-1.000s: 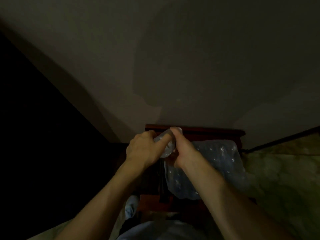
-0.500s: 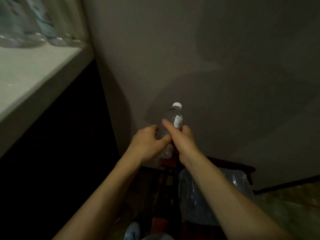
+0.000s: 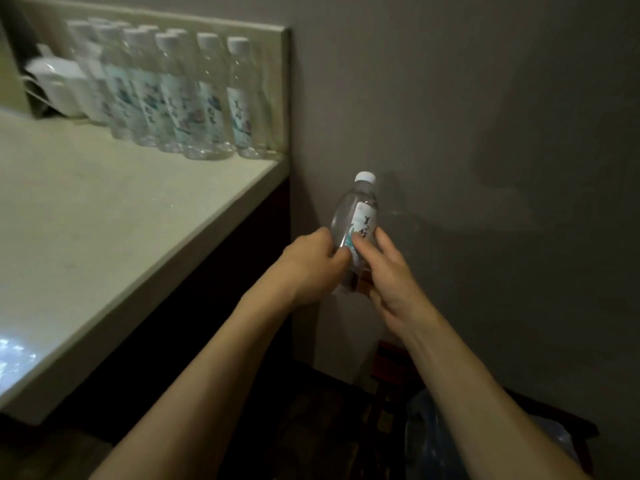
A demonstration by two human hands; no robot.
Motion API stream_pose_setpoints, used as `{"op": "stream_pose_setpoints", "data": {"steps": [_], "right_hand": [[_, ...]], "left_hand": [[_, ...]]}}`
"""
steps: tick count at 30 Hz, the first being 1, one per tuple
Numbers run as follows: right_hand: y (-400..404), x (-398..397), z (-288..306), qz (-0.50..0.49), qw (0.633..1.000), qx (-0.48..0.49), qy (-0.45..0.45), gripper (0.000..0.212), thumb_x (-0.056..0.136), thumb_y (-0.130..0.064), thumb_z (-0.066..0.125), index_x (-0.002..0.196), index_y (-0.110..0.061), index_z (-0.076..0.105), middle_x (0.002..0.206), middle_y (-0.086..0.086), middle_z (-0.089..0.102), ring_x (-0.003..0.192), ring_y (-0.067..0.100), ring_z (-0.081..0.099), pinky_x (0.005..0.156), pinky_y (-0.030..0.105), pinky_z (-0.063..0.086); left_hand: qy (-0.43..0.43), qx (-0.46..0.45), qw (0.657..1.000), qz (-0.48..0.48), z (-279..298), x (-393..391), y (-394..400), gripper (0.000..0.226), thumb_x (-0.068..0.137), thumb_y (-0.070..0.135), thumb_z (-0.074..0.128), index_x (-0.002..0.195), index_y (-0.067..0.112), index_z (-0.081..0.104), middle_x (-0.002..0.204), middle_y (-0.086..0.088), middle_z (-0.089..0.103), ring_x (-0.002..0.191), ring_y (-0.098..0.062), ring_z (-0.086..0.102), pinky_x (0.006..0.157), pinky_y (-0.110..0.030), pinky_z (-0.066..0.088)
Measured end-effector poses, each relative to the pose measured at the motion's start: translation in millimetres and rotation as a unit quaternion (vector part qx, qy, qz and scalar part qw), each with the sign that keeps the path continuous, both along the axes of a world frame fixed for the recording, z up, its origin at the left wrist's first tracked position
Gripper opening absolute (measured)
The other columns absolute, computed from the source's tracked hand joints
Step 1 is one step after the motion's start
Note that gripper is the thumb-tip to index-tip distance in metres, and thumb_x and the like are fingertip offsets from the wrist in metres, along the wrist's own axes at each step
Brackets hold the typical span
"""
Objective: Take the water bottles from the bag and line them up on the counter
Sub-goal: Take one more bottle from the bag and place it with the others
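Bottle (image 3: 356, 216) base hidden by hands, bag (image 3: 429, 441) cut off btm

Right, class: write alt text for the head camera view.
Both hands, left hand and right hand, hold a capped water bottle upright beside a pale counter. A row of bottles stands along its back edge.

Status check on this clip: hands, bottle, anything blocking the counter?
Left hand and right hand both grip one capped water bottle, upright, off the counter. Row of bottles stands at back. Nothing blocking.
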State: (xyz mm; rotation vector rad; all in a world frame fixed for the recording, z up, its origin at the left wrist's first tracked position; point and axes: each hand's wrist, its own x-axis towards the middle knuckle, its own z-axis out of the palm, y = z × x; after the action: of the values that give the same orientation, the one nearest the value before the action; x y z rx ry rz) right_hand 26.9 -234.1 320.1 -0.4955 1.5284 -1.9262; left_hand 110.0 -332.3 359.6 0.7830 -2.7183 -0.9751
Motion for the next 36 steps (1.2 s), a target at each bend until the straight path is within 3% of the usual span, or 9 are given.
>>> {"op": "stream_pose_setpoints", "data": {"steps": [6,10,13,15,20,27,31,34,36], "right_hand": [[-44.9,9.8,42.6,-0.043,0.992,-0.098,0.072,0.042,0.096,-0.018,0.057,0.136,-0.023,0.049,0.109,0.006,0.073,0.083,0.012,0.07,0.061,0.025,0.055],[-95.8,23.9,59.4,-0.066,0.983,-0.119,0.122,0.056,0.094,-0.01,0.06,0.145,-0.019,0.039,0.111,0.009,0.072,0.092,0.017,0.071,0.08,0.032,0.058],[-142.7,39.6,63.4,-0.083,0.98,-0.091,0.155,0.05,0.091,-0.007,0.063,0.138,-0.013,0.045,0.108,0.009,0.071,0.089,0.011,0.071,0.073,0.022,0.056],[-176.0,48.9,64.5,-0.107,0.974,-0.051,0.192,0.037,0.09,-0.012,0.065,0.126,-0.013,0.056,0.105,0.007,0.072,0.091,0.015,0.071,0.075,0.025,0.057],[-243.5,59.9,63.4,-0.156,0.958,0.015,0.24,0.035,0.085,-0.029,0.071,0.118,-0.022,0.06,0.106,0.0,0.072,0.096,0.016,0.07,0.086,0.044,0.057],[-284.7,71.2,62.9,-0.195,0.944,0.057,0.261,0.045,0.086,-0.03,0.07,0.129,-0.028,0.055,0.11,-0.008,0.07,0.098,0.005,0.068,0.081,0.029,0.058],[-290.1,67.2,72.2,-0.213,0.927,0.094,0.294,0.045,0.085,-0.03,0.071,0.127,-0.028,0.056,0.112,-0.009,0.068,0.102,0.004,0.065,0.086,0.031,0.057],[-292.7,61.2,73.1,-0.222,0.913,0.12,0.322,0.044,0.085,-0.026,0.072,0.125,-0.03,0.056,0.106,-0.014,0.066,0.098,0.0,0.063,0.081,0.019,0.054],[-294.6,58.1,70.0,-0.227,0.912,0.126,0.316,0.046,0.086,-0.024,0.071,0.129,-0.026,0.054,0.111,-0.009,0.066,0.101,0.005,0.063,0.084,0.022,0.055]], "left_hand": [[0.026,-0.195,0.98,0.013,58.4,2.5,-35.5,0.048,0.094,0.051,0.045,0.112,0.009,0.062,0.116,-0.02,0.064,0.107,-0.04,0.06,0.075,-0.035,0.039],[0.081,-0.185,0.979,-0.041,83.1,24.5,-86.3,0.037,0.093,0.043,0.054,0.11,0.013,0.068,0.108,-0.017,0.069,0.101,-0.035,0.063,0.073,-0.032,0.042],[0.118,-0.209,0.97,-0.04,82.6,39.6,-132.2,0.029,0.09,0.027,0.06,0.112,0.009,0.064,0.11,-0.017,0.068,0.103,-0.034,0.062,0.078,-0.033,0.044],[0.133,-0.216,0.967,-0.036,78.3,47.2,-164.3,0.027,0.089,0.018,0.059,0.115,0.009,0.061,0.111,-0.016,0.065,0.102,-0.033,0.06,0.078,-0.032,0.042],[0.199,-0.182,0.962,-0.05,65.8,55.4,-238.4,0.022,0.093,0.018,0.058,0.113,0.012,0.062,0.107,-0.009,0.066,0.096,-0.025,0.061,0.081,-0.035,0.049],[0.272,-0.13,0.951,-0.074,48.6,55.5,-288.6,0.031,0.094,0.02,0.06,0.125,0.017,0.062,0.106,-0.004,0.064,0.095,-0.02,0.06,0.082,-0.033,0.052],[0.29,-0.053,0.954,-0.061,41.0,49.1,-294.7,0.045,0.095,0.022,0.063,0.139,0.02,0.054,0.107,0.002,0.051,0.09,-0.013,0.058,0.078,-0.02,0.047],[0.279,-0.048,0.957,-0.059,38.8,40.8,-295.9,0.043,0.095,0.022,0.063,0.137,0.017,0.054,0.098,-0.002,0.058,0.09,-0.022,0.061,0.083,-0.034,0.053],[0.275,-0.044,0.958,-0.064,39.0,36.8,-295.2,0.042,0.095,0.02,0.063,0.136,0.015,0.054,0.094,-0.004,0.061,0.092,-0.027,0.062,0.085,-0.041,0.053]]}}
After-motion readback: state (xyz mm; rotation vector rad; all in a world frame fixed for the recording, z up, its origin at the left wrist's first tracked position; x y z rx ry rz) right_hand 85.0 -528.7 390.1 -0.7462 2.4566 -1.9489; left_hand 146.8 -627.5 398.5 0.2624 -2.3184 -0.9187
